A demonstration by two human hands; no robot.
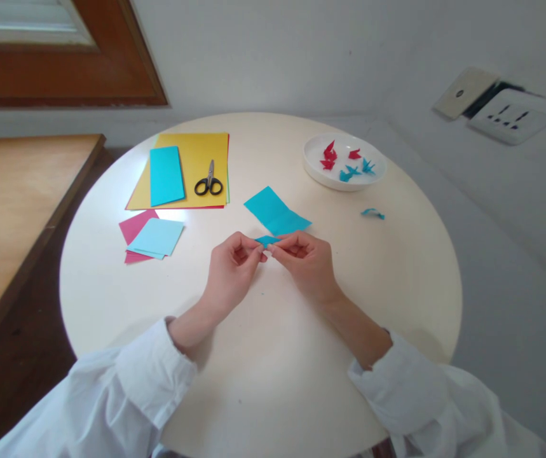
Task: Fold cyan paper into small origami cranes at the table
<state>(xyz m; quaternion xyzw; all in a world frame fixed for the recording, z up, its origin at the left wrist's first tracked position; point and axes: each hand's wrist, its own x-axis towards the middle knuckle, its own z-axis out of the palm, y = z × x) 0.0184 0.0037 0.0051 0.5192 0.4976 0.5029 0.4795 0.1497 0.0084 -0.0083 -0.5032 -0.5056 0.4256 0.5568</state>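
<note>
My left hand (232, 261) and my right hand (304, 257) meet over the middle of the round white table (263, 356). Both pinch a small folded piece of teal paper (267, 240) between fingertips, just above the tabletop. Right behind it lies a larger creased teal sheet (276, 212). Both sleeves are white.
A yellow paper stack (196, 159) at the back left carries a teal rectangle (166, 175) and black scissors (209, 182). Pink and light blue sheets (151, 238) lie nearer. A white plate (344, 181) holds several red and teal folded figures; a teal scrap (373, 213) lies beside it.
</note>
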